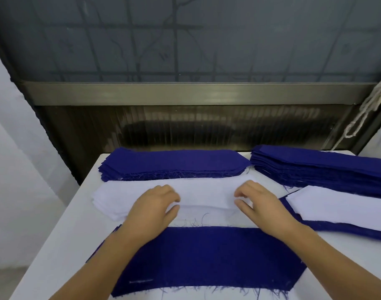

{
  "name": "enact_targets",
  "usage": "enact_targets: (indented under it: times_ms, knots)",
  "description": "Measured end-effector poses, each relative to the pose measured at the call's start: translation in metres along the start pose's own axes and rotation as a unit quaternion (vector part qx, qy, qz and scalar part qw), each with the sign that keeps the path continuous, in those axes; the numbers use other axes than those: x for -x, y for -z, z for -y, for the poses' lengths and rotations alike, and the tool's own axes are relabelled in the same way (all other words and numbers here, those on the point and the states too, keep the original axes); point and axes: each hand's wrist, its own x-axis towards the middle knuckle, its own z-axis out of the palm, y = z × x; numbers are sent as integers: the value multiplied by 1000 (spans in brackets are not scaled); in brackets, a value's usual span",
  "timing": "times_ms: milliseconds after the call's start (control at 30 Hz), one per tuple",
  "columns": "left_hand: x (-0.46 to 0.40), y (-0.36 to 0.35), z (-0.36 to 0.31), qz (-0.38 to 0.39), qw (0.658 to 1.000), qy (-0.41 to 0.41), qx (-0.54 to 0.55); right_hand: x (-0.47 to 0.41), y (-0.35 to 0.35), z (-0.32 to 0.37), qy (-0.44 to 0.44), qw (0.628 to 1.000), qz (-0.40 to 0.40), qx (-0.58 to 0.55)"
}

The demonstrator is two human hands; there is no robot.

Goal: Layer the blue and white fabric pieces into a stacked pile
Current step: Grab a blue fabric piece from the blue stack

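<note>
A single blue fabric piece (206, 256) lies flat at the table's near edge, under my forearms. Just beyond it sits a pile of white fabric pieces (204, 191). My left hand (152, 208) and my right hand (258, 204) both reach onto that pile, thumbs and curled fingers pinching the top white piece along its near edge. Behind the white pile lies a stack of blue pieces (174, 164). At the right, a white piece (341, 208) rests on top of a blue one, forming a layered pile.
A taller stack of blue pieces (323, 167) sits at the back right. The white table (61, 245) ends close to a dark wall with a metal rail (185, 94). A white cord (367, 109) hangs at the far right.
</note>
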Motion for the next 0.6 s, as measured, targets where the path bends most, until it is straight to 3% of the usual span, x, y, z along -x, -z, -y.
enact_targets:
  times_ms: [167, 300, 600]
  knots:
    - [-56, -31, -12, 56, 992, 48, 105, -43, -20, -8, -23, 996, 77, -30]
    - [-66, -42, -8, 95, 981, 73, 154, -50, -25, -13, -22, 995, 83, -54]
    - [-77, -48, -10, 105, 984, 100, 102, -68, -27, -14, -86, 987, 109, -76]
